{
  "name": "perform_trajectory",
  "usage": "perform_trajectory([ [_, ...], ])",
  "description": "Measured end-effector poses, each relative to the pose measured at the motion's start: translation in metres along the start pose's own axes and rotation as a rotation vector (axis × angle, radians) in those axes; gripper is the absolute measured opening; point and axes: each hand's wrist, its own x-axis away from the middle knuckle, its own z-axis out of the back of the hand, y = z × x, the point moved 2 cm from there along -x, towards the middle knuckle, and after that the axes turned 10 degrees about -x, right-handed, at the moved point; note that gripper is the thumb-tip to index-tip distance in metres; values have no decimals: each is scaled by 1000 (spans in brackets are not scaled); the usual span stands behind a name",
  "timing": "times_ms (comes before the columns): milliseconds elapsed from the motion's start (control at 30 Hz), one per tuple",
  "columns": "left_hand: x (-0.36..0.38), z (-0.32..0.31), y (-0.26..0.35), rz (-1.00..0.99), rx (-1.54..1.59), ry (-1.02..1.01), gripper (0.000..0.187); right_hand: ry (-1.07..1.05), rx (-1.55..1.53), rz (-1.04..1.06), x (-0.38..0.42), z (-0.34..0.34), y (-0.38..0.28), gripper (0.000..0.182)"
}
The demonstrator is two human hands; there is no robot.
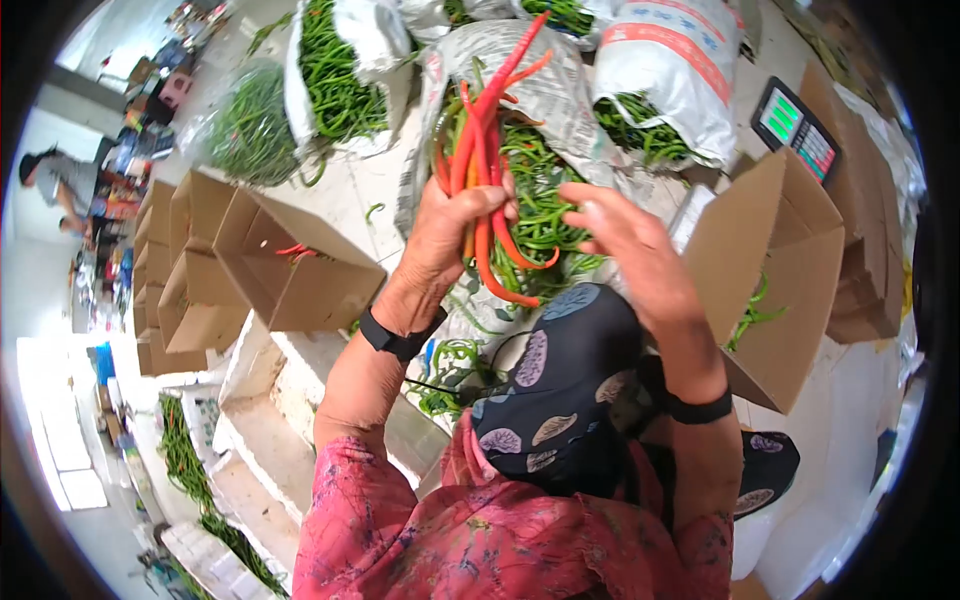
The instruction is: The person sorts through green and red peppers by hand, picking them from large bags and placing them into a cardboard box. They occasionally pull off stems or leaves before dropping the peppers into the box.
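My left hand (450, 225) is closed around a bunch of long red and orange chili peppers (487, 150), held upright in front of me. A few curved red tips hang below the fist. To the right, my right hand (620, 225) is raised with its fingers apart and nothing seen in it; it is slightly blurred. Beneath both hands, green chili peppers (540, 190) spill from the mouth of a white woven sack (560, 75). More green peppers (455, 375) lie by my knee, below the left wrist.
A cardboard box (330, 290) with a few red peppers stands left, beside several other boxes. Another cardboard box (765, 270) with green peppers is right, near a digital scale (797, 128). Sacks of green peppers (345, 75) line the back. White foam boxes (265, 450) sit lower left.
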Motion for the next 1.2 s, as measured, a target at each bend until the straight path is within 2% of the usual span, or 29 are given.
perform_trajectory([
  [67,14,30,10,-32,67,91,44,41,11,73,19,-2,-10,41],
  [100,22,51,14,-37,60,77,58,96,15,19,29,-2,-9,39],
  [133,29,75,16,-48,49,150,55,157,22,-36,41,-1,-8,37],
  [200,50,120,37,0,-157,419,40,127,44,-99,78,5,-9,30],
  [267,67,182,61,35,-316,530,25,79,6,-292,113,9,0,22],
  [300,74,215,71,26,-321,580,21,77,5,-303,125,10,6,22],
  [367,82,275,91,37,-377,673,17,-52,81,-439,148,6,28,15],
  [400,84,303,96,67,-424,710,16,-30,73,-471,155,7,45,15],
  [467,94,373,95,164,-698,770,23,-246,293,-347,173,6,91,14],
  [500,101,377,97,186,-1051,868,27,-215,286,-382,185,8,115,14],
  [533,106,367,103,179,-1413,946,31,-238,361,-286,194,8,135,17],
  [567,104,342,89,181,-1414,908,31,-262,436,-182,200,7,144,19],
  [633,114,247,54,-265,-1252,694,31,-232,448,-159,203,3,146,23],
  [667,122,191,37,-227,-1177,535,23,-221,472,-122,205,2,146,27],
  [700,134,163,9,-152,-1065,436,20,-204,473,-127,207,2,147,27],
  [767,170,81,-32,10,-815,157,14,-267,439,-194,211,1,153,33],
  [800,192,49,-44,54,-860,-1,11,-301,422,-226,215,1,157,36],
  [833,206,23,-48,27,-934,-258,11,-291,424,-223,219,2,161,36],
  [900,229,-15,-55,52,-1014,-473,19,-315,389,-212,227,4,170,39],
  [933,239,-22,-63,43,-1022,-478,19,-308,390,-201,227,6,172,39],
  [1000,260,-28,-82,-43,-1100,-548,31,-383,406,-280,227,5,176,44],
  [1133,280,-39,-79,-14,-1333,-512,42,-378,521,-243,236,-2,176,48],
  [1200,289,-28,-99,16,-1253,-471,46,-404,338,-433,232,7,174,51],
])
